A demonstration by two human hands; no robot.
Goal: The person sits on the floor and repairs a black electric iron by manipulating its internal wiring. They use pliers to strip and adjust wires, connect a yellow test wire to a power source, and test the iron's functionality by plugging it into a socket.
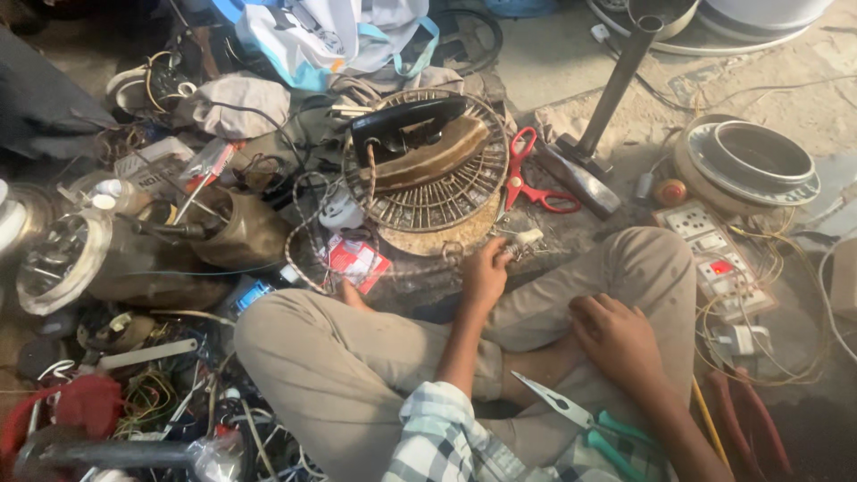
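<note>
- Your left hand (485,272) pinches a small white plug with thin wires (525,238), just below the round metal wire fan guard (428,198).
- The plug looks light and bendy; hold its hard white body, not the wires.
- Your right hand (616,339) rests loosely curled on your knee, holding nothing.
- The guard holds an old brown and black clothes iron (420,143), which looks heavy.

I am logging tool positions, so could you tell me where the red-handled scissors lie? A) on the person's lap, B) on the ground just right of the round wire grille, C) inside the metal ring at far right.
B: the red-handled scissors lie on the ground beside the round wire grille, on its right.
</note>
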